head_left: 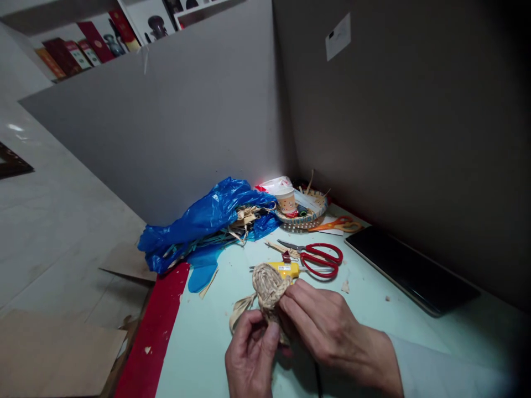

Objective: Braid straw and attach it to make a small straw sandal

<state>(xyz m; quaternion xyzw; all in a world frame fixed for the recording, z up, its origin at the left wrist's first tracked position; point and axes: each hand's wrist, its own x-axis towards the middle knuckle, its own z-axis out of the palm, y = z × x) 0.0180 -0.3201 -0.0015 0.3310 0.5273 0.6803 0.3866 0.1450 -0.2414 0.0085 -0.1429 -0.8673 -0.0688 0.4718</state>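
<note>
A small woven straw piece (267, 283) with a rounded, coiled top is held up over the pale green tabletop. My left hand (253, 354) pinches its lower part between thumb and fingers. From the right, my right hand (327, 320) grips the braided edge; its fingertips are partly hidden behind the straw. A loose flat strand (237, 316) sticks out on the left side. Just behind the piece lie a yellow-handled tool (290, 269), partly covered by it, and red-handled scissors (321, 260) with a small dark red clip (286, 256) beside the blades.
A blue plastic bag (207, 213) with dry straw strips lies at the back left. Behind, a woven basket (301, 219) holds a paper cup (286, 202) and a thread spool. Orange scissors (342, 223) and a black tablet-like slab (406, 268) are on the right. Grey panels (215, 121) enclose the back.
</note>
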